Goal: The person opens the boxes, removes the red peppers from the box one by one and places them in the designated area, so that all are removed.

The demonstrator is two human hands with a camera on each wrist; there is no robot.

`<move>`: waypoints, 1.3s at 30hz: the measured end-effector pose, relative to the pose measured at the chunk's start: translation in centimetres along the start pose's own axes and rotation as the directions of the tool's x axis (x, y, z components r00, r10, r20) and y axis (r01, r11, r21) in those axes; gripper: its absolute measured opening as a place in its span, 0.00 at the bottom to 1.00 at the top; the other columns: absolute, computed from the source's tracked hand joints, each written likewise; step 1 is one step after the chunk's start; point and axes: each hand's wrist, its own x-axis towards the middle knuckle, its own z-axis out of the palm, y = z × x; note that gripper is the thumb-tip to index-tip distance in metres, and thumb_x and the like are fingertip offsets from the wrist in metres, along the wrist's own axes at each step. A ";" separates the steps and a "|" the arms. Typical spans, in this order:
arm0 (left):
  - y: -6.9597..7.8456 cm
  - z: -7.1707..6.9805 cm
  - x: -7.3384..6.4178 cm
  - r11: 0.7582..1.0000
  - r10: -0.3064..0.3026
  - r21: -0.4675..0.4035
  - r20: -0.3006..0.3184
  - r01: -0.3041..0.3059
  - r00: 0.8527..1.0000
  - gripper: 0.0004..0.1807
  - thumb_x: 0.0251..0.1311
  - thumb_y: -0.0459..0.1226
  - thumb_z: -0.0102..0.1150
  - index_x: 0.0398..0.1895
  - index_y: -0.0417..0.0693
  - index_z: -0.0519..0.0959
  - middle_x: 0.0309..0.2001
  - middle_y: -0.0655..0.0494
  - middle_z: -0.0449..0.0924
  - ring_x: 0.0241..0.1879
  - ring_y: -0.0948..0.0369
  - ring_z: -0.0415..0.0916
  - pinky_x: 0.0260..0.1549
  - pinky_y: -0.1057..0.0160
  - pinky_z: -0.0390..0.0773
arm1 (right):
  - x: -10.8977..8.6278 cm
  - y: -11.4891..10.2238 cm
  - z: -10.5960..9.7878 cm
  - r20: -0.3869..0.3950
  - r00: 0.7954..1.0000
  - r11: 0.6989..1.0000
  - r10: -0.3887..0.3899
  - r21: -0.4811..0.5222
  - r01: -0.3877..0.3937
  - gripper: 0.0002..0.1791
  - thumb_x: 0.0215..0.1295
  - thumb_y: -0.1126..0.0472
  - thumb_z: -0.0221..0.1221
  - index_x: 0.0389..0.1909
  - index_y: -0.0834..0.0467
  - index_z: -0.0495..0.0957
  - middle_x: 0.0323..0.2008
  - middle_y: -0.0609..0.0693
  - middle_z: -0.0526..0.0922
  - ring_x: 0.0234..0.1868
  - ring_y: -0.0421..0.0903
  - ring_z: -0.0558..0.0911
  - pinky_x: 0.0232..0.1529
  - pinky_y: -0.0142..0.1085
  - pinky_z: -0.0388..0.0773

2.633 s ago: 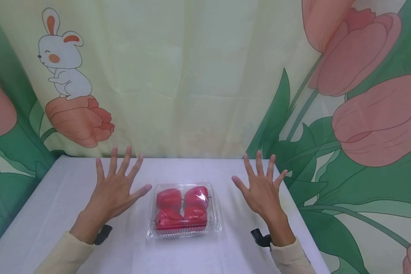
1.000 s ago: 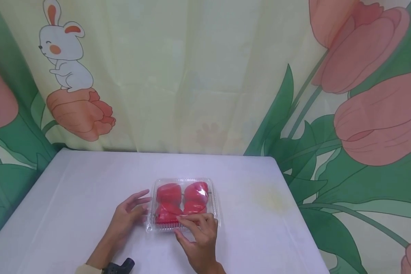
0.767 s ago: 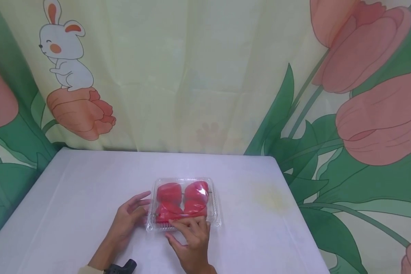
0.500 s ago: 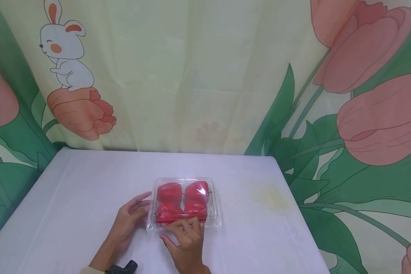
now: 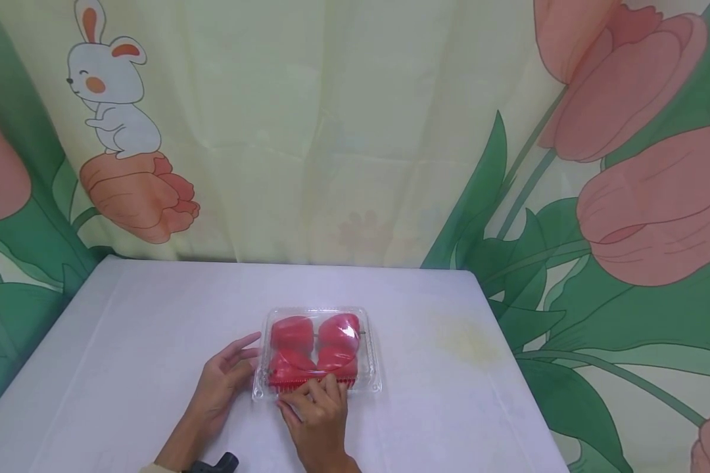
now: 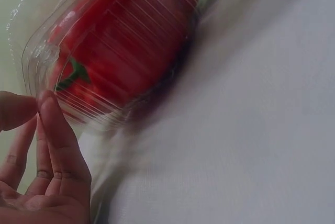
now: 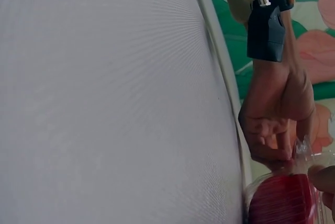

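Observation:
A clear plastic clamshell box (image 5: 369, 358) sits on the table with several red bell peppers (image 5: 339, 332) inside. Its lid is down over them. A green stem (image 6: 78, 75) shows through the ridged side in the left wrist view. My left hand (image 5: 221, 378) is at the box's left side; in the left wrist view its thumb (image 6: 15, 110) and index finger pinch the rim near a corner. My right hand (image 5: 319, 420) is at the front edge toward the left corner, thumb and index finger pinching the rim. Only the right fingertips (image 7: 323, 178) show in the right wrist view.
A white cloth covers the table (image 5: 449, 407). Behind it hangs a curtain (image 5: 367, 131) printed with tulips and a rabbit. A black camera (image 7: 266, 33) is strapped to the left wrist.
Both hands have come in from their spread, raised pose to the box. The right hand has slid left along the front edge, and its thumb has closed toward the index finger. The box stays put.

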 end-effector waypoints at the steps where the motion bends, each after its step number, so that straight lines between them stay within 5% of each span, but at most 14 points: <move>1: 0.0 0.0 0.0 1.000 0.005 0.002 0.000 -0.005 1.000 0.37 0.64 0.45 0.74 0.76 0.61 0.72 0.65 0.50 0.80 0.55 0.61 0.87 0.53 0.64 0.87 | 0.1 -0.1 0.0 0.000 1.000 1.000 0.009 0.002 -0.009 0.15 0.43 0.48 0.85 0.34 0.42 0.94 0.29 0.37 0.85 0.38 0.34 0.74 0.42 0.28 0.63; 6: 0.1 0.1 0.0 1.000 0.022 0.011 -0.006 -0.022 1.000 0.36 0.63 0.44 0.74 0.75 0.60 0.73 0.66 0.49 0.80 0.56 0.63 0.87 0.55 0.66 0.86 | 0.4 -0.1 -0.2 -0.008 1.000 1.000 -0.005 -0.005 0.005 0.15 0.45 0.48 0.85 0.36 0.43 0.94 0.29 0.38 0.86 0.38 0.35 0.76 0.41 0.28 0.65; 18: 0.3 0.1 0.1 0.997 0.044 0.066 -0.022 -0.042 0.999 0.37 0.61 0.34 0.69 0.74 0.62 0.74 0.65 0.50 0.81 0.57 0.64 0.85 0.55 0.68 0.84 | 1.1 0.6 -0.6 0.015 0.983 0.977 -0.182 -0.112 0.183 0.16 0.44 0.48 0.84 0.36 0.45 0.94 0.30 0.40 0.88 0.35 0.37 0.77 0.39 0.29 0.72; 39: 0.5 -0.1 0.1 0.991 0.072 0.115 -0.017 -0.070 0.997 0.35 0.65 0.31 0.64 0.76 0.59 0.73 0.62 0.45 0.82 0.54 0.61 0.85 0.51 0.71 0.84 | 2.1 1.6 -1.7 0.068 0.969 0.956 -0.238 -0.160 0.246 0.16 0.49 0.51 0.81 0.38 0.48 0.88 0.33 0.41 0.86 0.35 0.38 0.78 0.38 0.28 0.68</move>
